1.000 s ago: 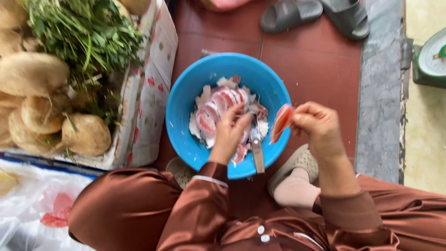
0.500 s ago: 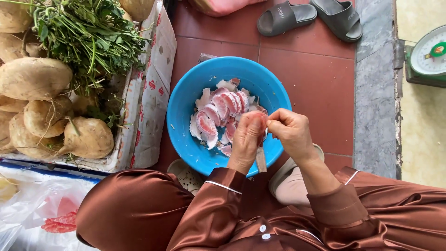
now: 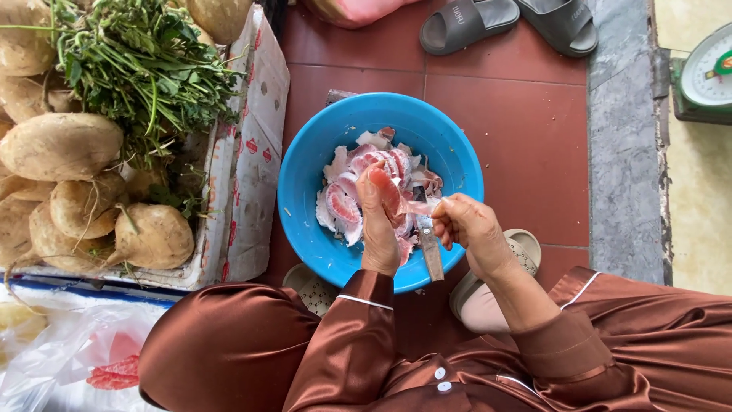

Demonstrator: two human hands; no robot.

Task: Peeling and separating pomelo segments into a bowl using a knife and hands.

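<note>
over the blue bowl (image 3: 305, 191), the left hand (image 3: 379, 229) has its fingers clamped on a pink fish slice (image 3: 385, 191); the right hand (image 3: 469, 227) pinches the slice's thin skin just beside a knife (image 3: 428, 248).

Pale round tubers (image 3: 61, 145) and leafy green herbs (image 3: 145, 61) fill a white foam box (image 3: 255, 160). Two grey slippers (image 3: 465, 23) lie on red floor tiles (image 3: 526, 137); a weighing scale (image 3: 705, 72) stands nearby.
</note>
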